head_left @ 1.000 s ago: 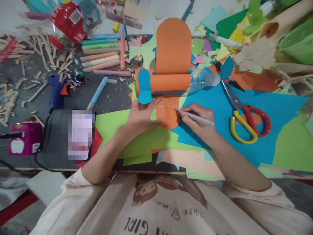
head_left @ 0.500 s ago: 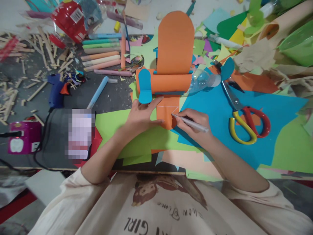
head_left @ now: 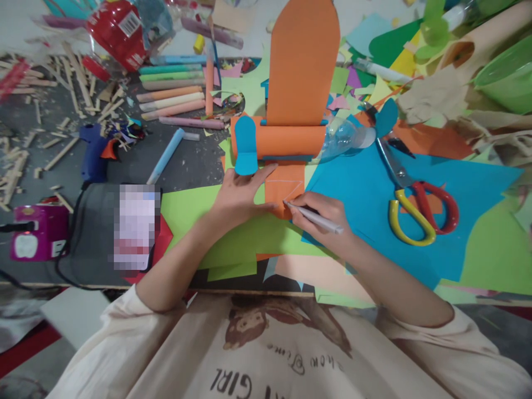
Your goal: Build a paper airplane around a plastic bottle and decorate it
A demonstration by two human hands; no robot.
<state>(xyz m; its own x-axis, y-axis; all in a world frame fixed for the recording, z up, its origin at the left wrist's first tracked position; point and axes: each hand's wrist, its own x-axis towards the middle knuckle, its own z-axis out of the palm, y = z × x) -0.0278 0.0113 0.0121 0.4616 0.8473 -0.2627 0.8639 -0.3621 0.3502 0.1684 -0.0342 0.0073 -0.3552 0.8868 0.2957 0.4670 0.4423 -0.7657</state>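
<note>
An orange paper model [head_left: 291,138] lies on the table: a rolled tube with a tall orange flap rising behind it and a blue tab at its left end. Its lower orange flap [head_left: 286,188] lies flat towards me and bears thin white lines. My left hand [head_left: 239,199] rests flat on this flap's left edge, fingers spread, pinning it down. My right hand [head_left: 324,219] grips a white pen [head_left: 313,218], whose tip touches the lower part of the orange flap.
Scissors [head_left: 415,205] with red and yellow handles lie on a blue sheet [head_left: 374,188] at the right. A blue glue gun [head_left: 93,152], pastel markers [head_left: 170,94] and wooden sticks lie at the left. Green paper [head_left: 187,210] covers the front. A green bowl [head_left: 509,72] stands far right.
My right hand has drawn the pen from the flap's upper right down and to the left, leaving a slanted white line. My left hand has stayed put.
</note>
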